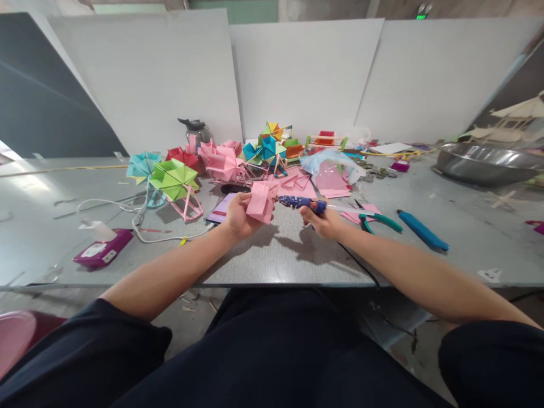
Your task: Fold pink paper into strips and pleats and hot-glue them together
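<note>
Just above the middle of the frame, a folded pink paper piece (260,205) is held up off the grey table (272,260). The left hand (238,216) is curled around its left side, fingers closed on the paper and thumb on top. Touching or just beside the paper's right edge is the tip of a blue patterned glue gun (302,203), which lies nearly level and points toward the left of the frame. The right hand (323,222) is wrapped tight around its handle. Both forearms are bare and reach in from the lower corners, converging toward the centre, with elbows out wide.

To the right of the right hand lie green-handled pliers (380,221) and a blue tool (423,230). Behind the hands, toward the top centre, stands a cluster of coloured paper models (221,161). A magenta box (102,252) rests at the left, and a metal bowl (488,163) sits at the far right.
</note>
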{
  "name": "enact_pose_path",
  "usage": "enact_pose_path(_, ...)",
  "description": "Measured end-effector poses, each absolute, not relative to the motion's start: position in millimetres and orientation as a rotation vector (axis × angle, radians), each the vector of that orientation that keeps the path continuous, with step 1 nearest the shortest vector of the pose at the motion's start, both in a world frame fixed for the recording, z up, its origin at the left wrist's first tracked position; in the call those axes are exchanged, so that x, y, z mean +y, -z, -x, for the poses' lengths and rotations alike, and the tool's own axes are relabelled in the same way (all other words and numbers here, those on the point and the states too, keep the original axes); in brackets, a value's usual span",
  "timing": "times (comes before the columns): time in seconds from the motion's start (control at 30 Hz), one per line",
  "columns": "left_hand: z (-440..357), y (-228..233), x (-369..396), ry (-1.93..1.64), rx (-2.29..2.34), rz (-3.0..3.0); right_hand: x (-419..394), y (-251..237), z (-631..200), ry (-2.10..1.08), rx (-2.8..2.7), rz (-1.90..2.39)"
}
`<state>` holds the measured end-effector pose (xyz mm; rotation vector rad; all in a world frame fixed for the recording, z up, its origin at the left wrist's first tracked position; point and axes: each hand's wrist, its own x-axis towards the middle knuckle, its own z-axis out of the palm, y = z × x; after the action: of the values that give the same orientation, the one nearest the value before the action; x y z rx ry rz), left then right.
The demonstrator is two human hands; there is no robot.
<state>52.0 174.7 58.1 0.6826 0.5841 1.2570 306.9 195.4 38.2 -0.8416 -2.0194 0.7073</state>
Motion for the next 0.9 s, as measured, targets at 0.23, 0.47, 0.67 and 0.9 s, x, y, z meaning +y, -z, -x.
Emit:
enact_pose_path(0.23, -53, -61, 175, -1.259, 0.565, -0.675, 187, -45, -306, -0.686, -2.155, 0.84)
enact_pose_path(0.47, -52, -61, 175, -1.255, 0.541, -0.676, 182, -48, -303, -0.754, -2.219, 0.76)
enact_pose_path(0.67, -52, -62, 174, -1.264, 0.528, -0.673, 186, -41, -305, -0.859, -2.219, 0.677)
enact_pose_path(0.9, -55, -65, 173, -1.297, 0.557, -0.635, 188, -38, -304, -0.903, -2.193, 0.562)
